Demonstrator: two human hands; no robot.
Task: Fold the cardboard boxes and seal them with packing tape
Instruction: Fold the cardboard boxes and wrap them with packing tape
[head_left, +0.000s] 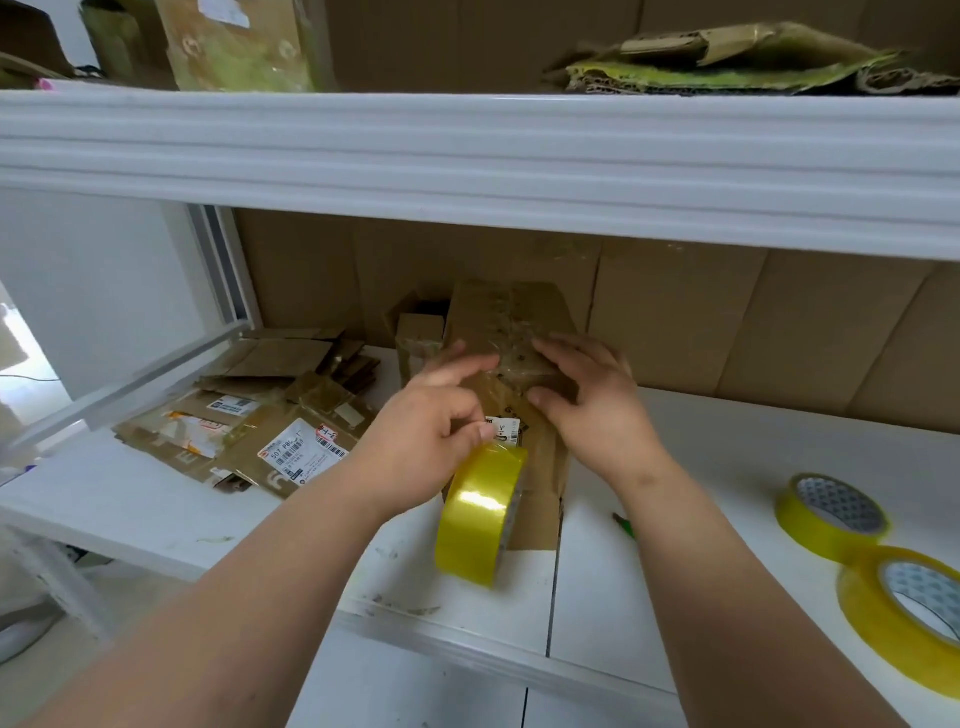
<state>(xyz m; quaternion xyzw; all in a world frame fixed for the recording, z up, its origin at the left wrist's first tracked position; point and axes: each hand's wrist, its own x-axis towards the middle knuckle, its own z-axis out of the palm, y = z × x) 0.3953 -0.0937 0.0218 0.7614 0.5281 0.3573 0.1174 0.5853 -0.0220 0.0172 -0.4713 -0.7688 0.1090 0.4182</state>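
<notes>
Two hands on one cardboard box (506, 332) here, sitting mid-table against the far cardboard wall. Our left hand (434, 415) pinches the tape end with the yellow tape roll (480, 512) dangling just below it, and our right hand (592, 397) lies flat with fingers spread, pressing tape down on the box top. Best bet, we think: keep the strip taut, smooth it from the middle outward so no bubbles get trapped, and run it over the edge before tearing. Two spare rolls (831, 512) sit near right on the table (727, 467); flattened boxes (249, 431) pile up left.
</notes>
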